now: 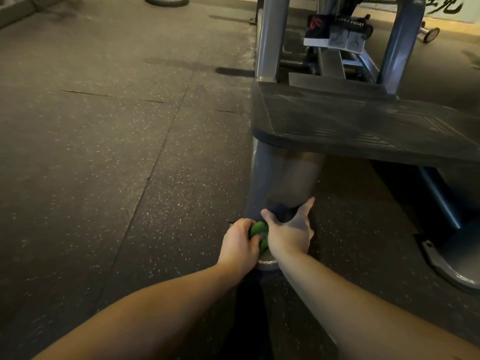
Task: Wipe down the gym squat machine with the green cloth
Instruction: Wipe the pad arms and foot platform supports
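The squat machine's grey frame tube (280,178) runs along the floor under its black ribbed foot platform (363,120). My left hand (240,242) grips a bunched green cloth (259,232) against the near end of that tube. My right hand (291,232) lies beside it with thumb and fingers spread over the top of the tube, partly covering the cloth. Only a small patch of cloth shows between the two hands.
Speckled black rubber floor tiles (117,165) stretch to the left. Grey uprights (271,37) rise behind the platform, with a label plate (337,29) between them. Another frame foot (457,261) sits on the floor at right. A weight plate (166,0) lies far back.
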Available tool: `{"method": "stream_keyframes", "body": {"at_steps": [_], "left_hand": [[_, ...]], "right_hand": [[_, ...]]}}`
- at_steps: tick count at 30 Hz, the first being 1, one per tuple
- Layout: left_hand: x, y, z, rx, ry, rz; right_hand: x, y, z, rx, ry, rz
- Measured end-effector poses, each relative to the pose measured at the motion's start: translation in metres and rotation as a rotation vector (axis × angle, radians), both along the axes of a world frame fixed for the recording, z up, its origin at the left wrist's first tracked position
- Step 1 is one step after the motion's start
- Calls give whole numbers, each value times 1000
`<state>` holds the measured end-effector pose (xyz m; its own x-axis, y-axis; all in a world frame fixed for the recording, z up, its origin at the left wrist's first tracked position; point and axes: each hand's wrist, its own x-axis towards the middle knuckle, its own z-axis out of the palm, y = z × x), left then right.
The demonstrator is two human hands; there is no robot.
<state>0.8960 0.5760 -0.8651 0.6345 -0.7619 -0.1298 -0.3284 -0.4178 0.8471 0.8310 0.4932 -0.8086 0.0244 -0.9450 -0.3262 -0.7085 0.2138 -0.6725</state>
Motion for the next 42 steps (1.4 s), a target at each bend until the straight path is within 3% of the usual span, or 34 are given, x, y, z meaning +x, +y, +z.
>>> {"method": "stream_keyframes", "body": {"at_steps": [3,7,12,20,26,34,39,42], "left_hand": [[4,1,-9,36,40,63],[40,-17,-5,89,157,363],[42,-33,12,89,134,187],[-3,-16,-6,3,192,297],[18,-7,-31,251,257,221],[26,-13,-4,30,82,182],[29,-13,-27,172,115,195],[28,-12,-25,159,150,204]], "right_hand": [[0,0,0,-4,-1,1],[0,2,5,9,-8,16],[0,0,8,38,8,4],[2,1,7,28,-3,-14],[1,9,7,38,-6,-19],[2,4,6,25,-39,-1],[3,7,3,3,-27,-15],[2,6,2,-20,-34,-2]]}}
